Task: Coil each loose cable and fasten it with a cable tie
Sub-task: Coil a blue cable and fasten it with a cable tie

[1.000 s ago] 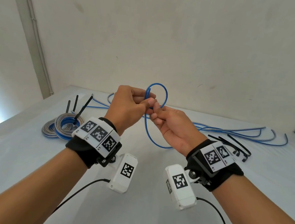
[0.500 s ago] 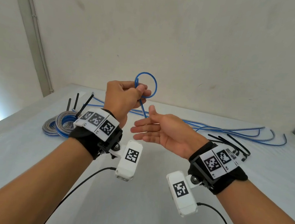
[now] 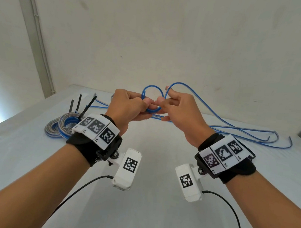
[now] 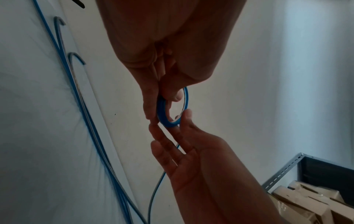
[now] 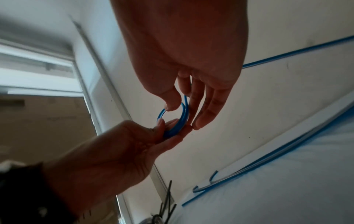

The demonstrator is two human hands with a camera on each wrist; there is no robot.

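A: Hands?
B: Both raised above the table (image 3: 148, 195), meeting in the middle. Left hand (image 3: 128, 108) has its fingers curled, thumb and fingers pinching a small loop of the blue cable (image 3: 152, 99). Right hand (image 3: 179, 111) pinches the same loop from the other side with thumb and a finger; its other fingers stay fairly straight.

A: Wrist views agree?
B: Yes. The left wrist view shows the loop (image 4: 172, 112) clamped between the left hand's (image 4: 168, 50) fingertips, with the right hand's (image 4: 201, 159) fingertips touching it. The right wrist view shows at least 2 turns of the loop (image 5: 178, 118) between both hands.

A: Rest of the cable?
B: It arcs up from the right hand, drops toward the table's far right side, and long runs lie along the far edge.

A: Other stuff?
B: Coiled grey-and-blue bundle (image 3: 61, 126) near the far-left corner, with black cable ties (image 3: 82, 106) sticking up just behind it. Marker bands and white camera units on both wrists.
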